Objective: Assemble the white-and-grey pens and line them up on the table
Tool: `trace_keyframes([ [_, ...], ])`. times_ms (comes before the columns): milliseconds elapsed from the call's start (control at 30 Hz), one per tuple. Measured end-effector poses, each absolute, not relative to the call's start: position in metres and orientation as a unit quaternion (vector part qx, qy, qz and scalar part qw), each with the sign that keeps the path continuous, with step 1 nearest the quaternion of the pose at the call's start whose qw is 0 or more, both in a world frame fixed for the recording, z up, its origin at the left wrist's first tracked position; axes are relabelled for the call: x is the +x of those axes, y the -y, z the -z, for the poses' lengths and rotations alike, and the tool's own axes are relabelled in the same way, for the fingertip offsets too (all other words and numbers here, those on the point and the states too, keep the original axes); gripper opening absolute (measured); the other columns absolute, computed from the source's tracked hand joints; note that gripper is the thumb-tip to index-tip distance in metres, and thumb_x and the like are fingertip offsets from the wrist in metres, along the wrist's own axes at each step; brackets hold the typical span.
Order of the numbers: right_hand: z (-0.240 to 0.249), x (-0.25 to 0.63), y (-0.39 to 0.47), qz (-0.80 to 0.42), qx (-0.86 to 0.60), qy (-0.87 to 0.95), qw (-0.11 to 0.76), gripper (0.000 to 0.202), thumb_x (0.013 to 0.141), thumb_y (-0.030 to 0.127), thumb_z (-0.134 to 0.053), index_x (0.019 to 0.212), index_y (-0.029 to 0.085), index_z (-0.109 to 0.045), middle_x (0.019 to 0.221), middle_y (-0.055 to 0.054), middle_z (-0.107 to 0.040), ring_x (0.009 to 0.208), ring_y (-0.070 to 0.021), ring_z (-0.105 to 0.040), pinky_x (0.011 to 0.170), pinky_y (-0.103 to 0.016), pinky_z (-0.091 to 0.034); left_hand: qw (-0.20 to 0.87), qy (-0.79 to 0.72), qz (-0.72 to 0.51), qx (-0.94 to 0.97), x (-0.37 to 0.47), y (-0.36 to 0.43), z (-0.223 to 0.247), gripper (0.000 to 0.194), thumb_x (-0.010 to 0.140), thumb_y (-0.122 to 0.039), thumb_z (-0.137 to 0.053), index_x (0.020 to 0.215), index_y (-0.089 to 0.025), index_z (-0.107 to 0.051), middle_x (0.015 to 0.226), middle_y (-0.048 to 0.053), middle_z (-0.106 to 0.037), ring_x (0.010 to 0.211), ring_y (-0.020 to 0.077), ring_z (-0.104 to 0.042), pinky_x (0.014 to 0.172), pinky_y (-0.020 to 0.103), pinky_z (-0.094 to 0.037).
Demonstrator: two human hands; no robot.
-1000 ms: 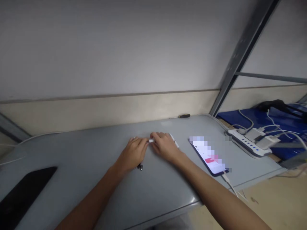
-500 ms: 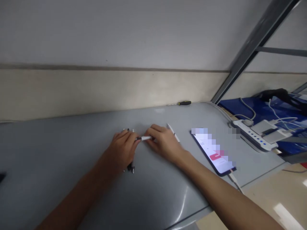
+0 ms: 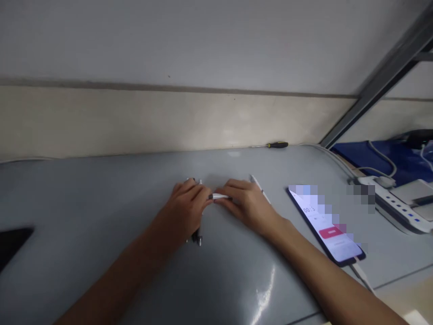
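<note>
A white pen (image 3: 220, 196) with dark parts lies sideways between my two hands. My left hand (image 3: 191, 203) pinches its left end, fingers closed. At the other end, the fingers of my right hand (image 3: 248, 203) are closed on it too. Beneath my left hand are several pens (image 3: 199, 237), dark and light, mostly covered by the palm. Another white pen (image 3: 260, 188) lies on the grey table just beyond my right hand, partly hidden by it.
A phone (image 3: 324, 225) with a lit screen and a charging cable lies to the right. Past it is a white power strip (image 3: 394, 203) with plugs. A screwdriver (image 3: 278, 145) rests by the wall. A dark object (image 3: 15, 243) sits at the left edge.
The view has swung left, so everything sits further right in the picture, and more of the dark object shows. Both hands still hold the pen; its right end now shows a dark part.
</note>
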State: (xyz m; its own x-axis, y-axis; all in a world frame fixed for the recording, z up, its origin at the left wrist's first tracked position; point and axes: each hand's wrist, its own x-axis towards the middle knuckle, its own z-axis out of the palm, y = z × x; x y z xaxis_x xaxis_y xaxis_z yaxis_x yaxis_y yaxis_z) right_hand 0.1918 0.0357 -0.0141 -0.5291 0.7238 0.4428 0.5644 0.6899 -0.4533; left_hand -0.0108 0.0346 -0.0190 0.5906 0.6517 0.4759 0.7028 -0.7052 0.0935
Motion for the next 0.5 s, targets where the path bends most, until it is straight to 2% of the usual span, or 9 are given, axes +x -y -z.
trace_keyframes([
  [100,0.012,0.192,-0.035,-0.100,-0.376,0.879,0.276,0.032,0.101,0.035,-0.043,0.089,0.019,-0.069,0.078,-0.005,-0.065,0.073,-0.0173,-0.059,0.070,-0.030,-0.039,0.062,0.377,0.238,-0.893,-0.012,-0.033,0.014,0.032,0.100,-0.021,-0.034,0.082,-0.020,-0.061,0.076,0.004,-0.061,0.078,0.0206,-0.050,0.072,0.035,-0.038],
  [200,0.011,0.194,-0.035,-0.124,-0.392,0.863,0.294,0.021,0.095,0.037,-0.055,0.103,0.021,-0.064,0.086,-0.005,-0.068,0.077,-0.0185,-0.060,0.070,-0.030,-0.040,0.048,0.379,0.232,-0.894,-0.014,-0.034,0.012,0.029,0.100,-0.024,-0.036,0.087,-0.020,-0.061,0.079,0.004,-0.062,0.079,0.0207,-0.051,0.074,0.035,-0.037],
  [267,0.011,0.197,-0.035,-0.151,-0.406,0.839,0.329,0.024,0.090,0.036,-0.064,0.109,0.023,-0.060,0.090,-0.004,-0.068,0.076,-0.0178,-0.060,0.068,-0.029,-0.040,0.029,0.388,0.235,-0.891,-0.015,-0.035,0.013,0.026,0.100,-0.026,-0.038,0.091,-0.020,-0.061,0.080,0.003,-0.063,0.079,0.0203,-0.053,0.074,0.035,-0.037],
  [400,0.009,0.202,-0.037,-0.185,-0.402,0.821,0.361,0.010,0.091,0.030,-0.061,0.089,0.021,-0.063,0.082,-0.002,-0.067,0.069,-0.0135,-0.057,0.064,-0.026,-0.038,-0.007,0.401,0.257,-0.879,-0.016,-0.037,0.014,0.022,0.099,-0.027,-0.040,0.095,-0.020,-0.060,0.083,0.002,-0.064,0.081,0.0199,-0.055,0.077,0.035,-0.038],
  [500,0.006,0.202,-0.037,-0.194,-0.411,0.822,0.344,0.025,0.097,0.029,-0.051,0.077,0.019,-0.063,0.069,0.000,-0.064,0.060,-0.0111,-0.053,0.061,-0.025,-0.036,-0.016,0.390,0.267,-0.881,-0.016,-0.037,0.013,0.020,0.099,-0.027,-0.042,0.091,-0.020,-0.060,0.083,0.002,-0.065,0.079,0.0192,-0.056,0.077,0.033,-0.038],
])
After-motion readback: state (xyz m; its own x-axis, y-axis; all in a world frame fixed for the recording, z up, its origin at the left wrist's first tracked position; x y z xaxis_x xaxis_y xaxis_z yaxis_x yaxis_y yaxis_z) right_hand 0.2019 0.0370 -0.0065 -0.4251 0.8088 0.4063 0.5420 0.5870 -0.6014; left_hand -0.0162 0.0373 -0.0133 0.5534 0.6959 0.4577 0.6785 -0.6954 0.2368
